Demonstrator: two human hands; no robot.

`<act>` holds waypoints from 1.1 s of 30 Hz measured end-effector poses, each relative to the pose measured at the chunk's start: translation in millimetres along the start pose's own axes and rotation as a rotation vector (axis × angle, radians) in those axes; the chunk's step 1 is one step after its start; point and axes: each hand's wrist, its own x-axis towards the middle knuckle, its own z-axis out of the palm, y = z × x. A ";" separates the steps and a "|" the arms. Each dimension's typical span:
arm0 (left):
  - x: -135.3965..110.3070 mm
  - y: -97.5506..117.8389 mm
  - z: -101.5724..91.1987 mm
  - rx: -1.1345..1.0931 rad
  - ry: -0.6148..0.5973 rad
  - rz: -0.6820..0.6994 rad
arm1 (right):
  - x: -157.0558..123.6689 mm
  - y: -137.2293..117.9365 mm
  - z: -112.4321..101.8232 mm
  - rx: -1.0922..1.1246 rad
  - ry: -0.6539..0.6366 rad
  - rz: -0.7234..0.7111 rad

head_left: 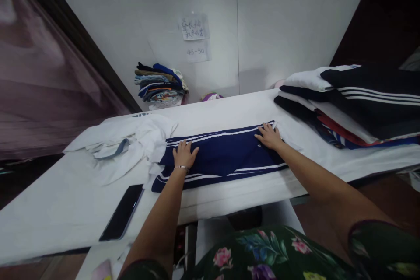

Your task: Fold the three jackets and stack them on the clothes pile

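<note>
A navy blue garment with white stripes [223,155] lies folded flat across the white table [65,201]. My left hand [184,154] rests palm down on its left part, fingers stretched out, a thin bracelet at the wrist. My right hand [269,136] lies flat on the garment's upper right corner, fingers spread. Neither hand grips anything.
A crumpled white garment [124,142] lies left of the navy one. A dark phone [122,212] sits near the table's front edge. Stacked folded clothes, black, white and red, [354,100] fill the right end. Another folded pile [160,84] stands against the wall under paper notes [194,28].
</note>
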 end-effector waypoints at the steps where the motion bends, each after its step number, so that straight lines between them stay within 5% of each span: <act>1: 5.0 -5.1 4.5 0.019 -0.039 -0.030 | 3.1 8.3 3.2 0.004 -0.011 0.039; 10: 10.4 -22.1 25.2 0.087 -0.087 -0.077 | 6.2 33.5 15.2 0.099 -0.102 0.114; 17: 10.2 -20.2 24.7 0.086 -0.083 -0.077 | 23.3 46.8 5.3 0.116 0.036 0.233; 25: 3.6 -16.8 24.6 -0.011 -0.068 -0.095 | 32.4 63.6 33.9 0.059 0.038 0.157; 29: 0.6 -14.4 21.6 -0.138 -0.031 -0.087 | 37.2 70.0 25.2 0.084 0.004 0.145; 33: -4.2 -20.7 5.3 -0.194 0.053 -0.105 | 25.5 44.2 10.7 0.062 0.107 0.011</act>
